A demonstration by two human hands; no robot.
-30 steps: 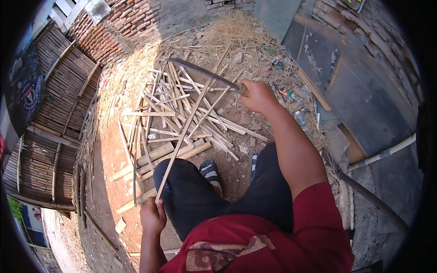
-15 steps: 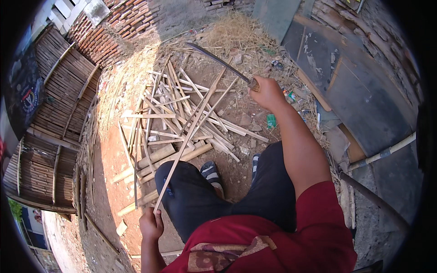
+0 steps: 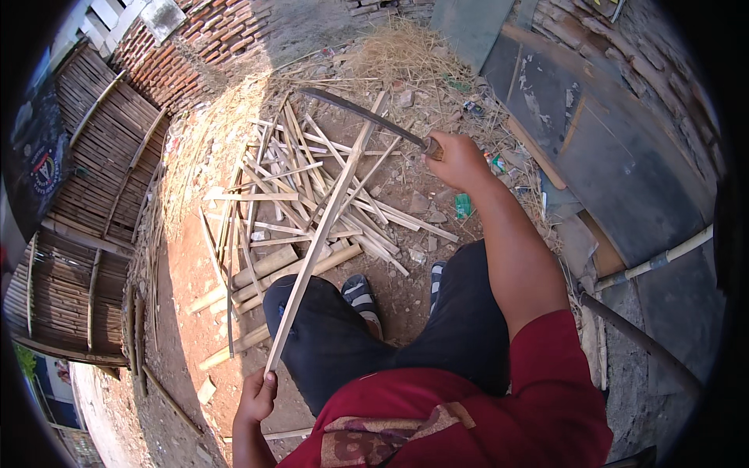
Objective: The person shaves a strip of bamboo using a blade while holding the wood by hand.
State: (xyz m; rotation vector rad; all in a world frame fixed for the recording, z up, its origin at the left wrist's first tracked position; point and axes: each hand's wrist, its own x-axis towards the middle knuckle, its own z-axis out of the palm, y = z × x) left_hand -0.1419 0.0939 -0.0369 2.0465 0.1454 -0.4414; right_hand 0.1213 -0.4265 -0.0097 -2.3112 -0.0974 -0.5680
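My right hand (image 3: 459, 161) is closed round the handle of a machete (image 3: 355, 109), its long dark blade pointing away to the left. In my left hand (image 3: 256, 396) is the near end of a long pale bamboo strip (image 3: 312, 253), held between thumb and fingers. The strip slants up past my left knee, over a loose pile of split bamboo strips (image 3: 289, 183). Its far end reaches the machete blade; whether the two touch, I cannot tell. Thicker bamboo poles (image 3: 265, 265) lie at the near side of the pile.
A woven bamboo panel (image 3: 101, 148) stands at the left, near a brick wall (image 3: 187, 47). Dark boards (image 3: 616, 171) lean at the right, with a pale pole (image 3: 655, 257) in front. Dry straw (image 3: 406, 47) and rubble cover the far ground. My sandalled feet (image 3: 359, 296) are below the pile.
The machete blade has swung lower and to the left, now meeting the strip's far end in view. The strip has turned to show a broader face. My left hand has shifted slightly down.
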